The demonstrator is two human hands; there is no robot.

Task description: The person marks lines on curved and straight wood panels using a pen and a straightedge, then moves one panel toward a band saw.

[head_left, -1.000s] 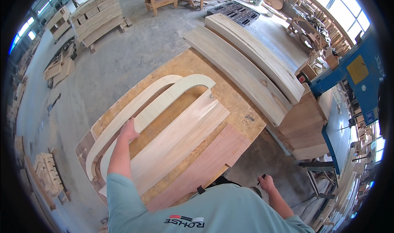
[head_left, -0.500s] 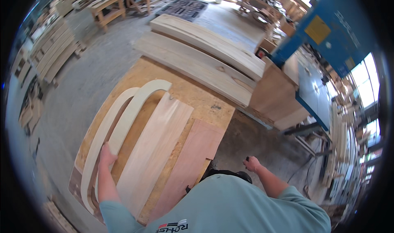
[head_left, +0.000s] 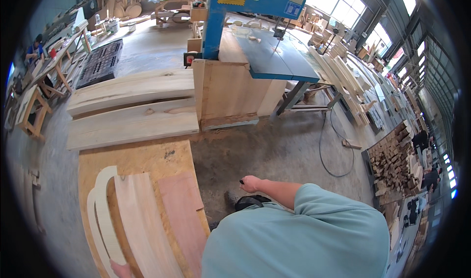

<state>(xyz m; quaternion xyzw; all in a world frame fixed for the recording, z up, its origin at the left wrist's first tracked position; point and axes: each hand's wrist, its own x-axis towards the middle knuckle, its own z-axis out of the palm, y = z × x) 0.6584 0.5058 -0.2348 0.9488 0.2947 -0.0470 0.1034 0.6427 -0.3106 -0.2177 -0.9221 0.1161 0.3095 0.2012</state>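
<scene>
Two pale curved wooden pieces lie side by side on a plywood-topped table. The inner curved wooden piece (head_left: 104,214) has my left hand (head_left: 121,269) closed on its near part; the hand is partly cut off by the lower edge. Beside it rests the outer curved wooden piece (head_left: 93,234). My right hand (head_left: 251,183) is closed in front of my body, over the floor, with the tip of a small black object (head_left: 241,182) poking out. To the right of the curves lie a pale flat board (head_left: 144,219) and a reddish board (head_left: 180,202).
Long thick planks (head_left: 132,123) lie across the far end of the table (head_left: 137,155). Ahead stands a blue bandsaw (head_left: 214,28) with its flat metal table (head_left: 274,57). A black cable (head_left: 321,150) loops on the floor. Stacked timber offcuts (head_left: 392,155) stand at the right.
My view has swung to the right, so the table and curved pieces now sit further left and lower. The bandsaw has come toward the middle. Both hands remain closed.
</scene>
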